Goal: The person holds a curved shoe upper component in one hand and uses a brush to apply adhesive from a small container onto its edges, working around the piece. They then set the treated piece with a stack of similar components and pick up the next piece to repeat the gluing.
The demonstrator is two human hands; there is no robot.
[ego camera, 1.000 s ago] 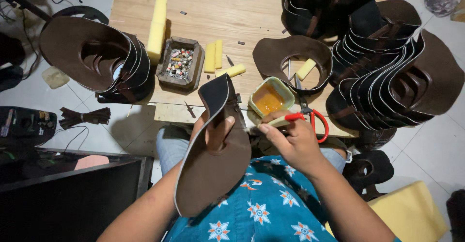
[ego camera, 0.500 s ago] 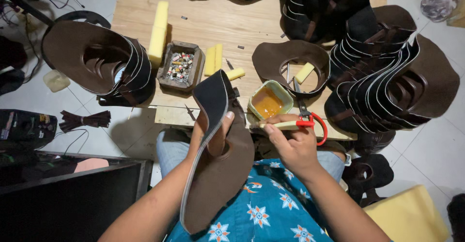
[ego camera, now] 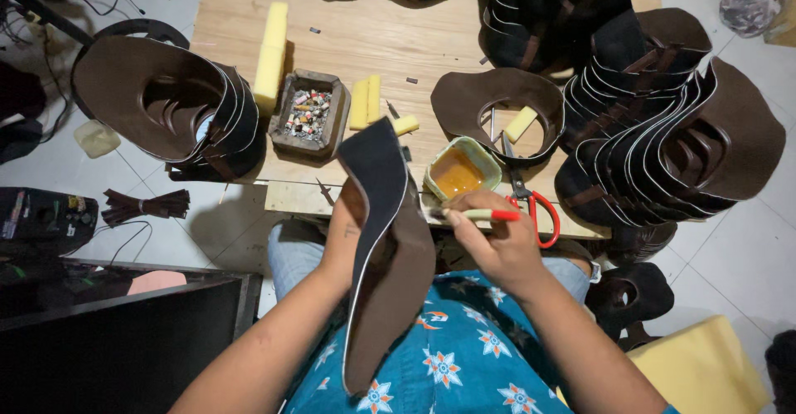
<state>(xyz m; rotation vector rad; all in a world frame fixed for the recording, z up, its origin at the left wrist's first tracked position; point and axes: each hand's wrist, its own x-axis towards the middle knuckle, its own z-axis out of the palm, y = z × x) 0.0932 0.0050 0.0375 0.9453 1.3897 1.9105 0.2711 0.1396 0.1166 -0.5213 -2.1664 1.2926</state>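
My left hand (ego camera: 344, 232) holds a dark brown leather hat brim (ego camera: 390, 256) on edge over my lap, its pale rim turned toward my right side. My right hand (ego camera: 497, 244) grips a small brush with a cream and red handle (ego camera: 481, 213), its tip touching the brim's edge. Just beyond the brush sits a pale green bowl of amber glue (ego camera: 461, 169) on the wooden board (ego camera: 365, 41).
Red-handled scissors (ego camera: 539, 211) lie right of the bowl. Stacks of brown hat brims stand at left (ego camera: 166, 103) and right (ego camera: 672, 149). One brim (ego camera: 497, 103) lies flat with a yellow sponge. Yellow foam blocks (ego camera: 272, 53) and a small tray of bits (ego camera: 305, 116) sit on the board.
The brim has turned from flat-facing to edge-on in my left hand. My right hand brought the brush from over the glue bowl to the brim's edge.
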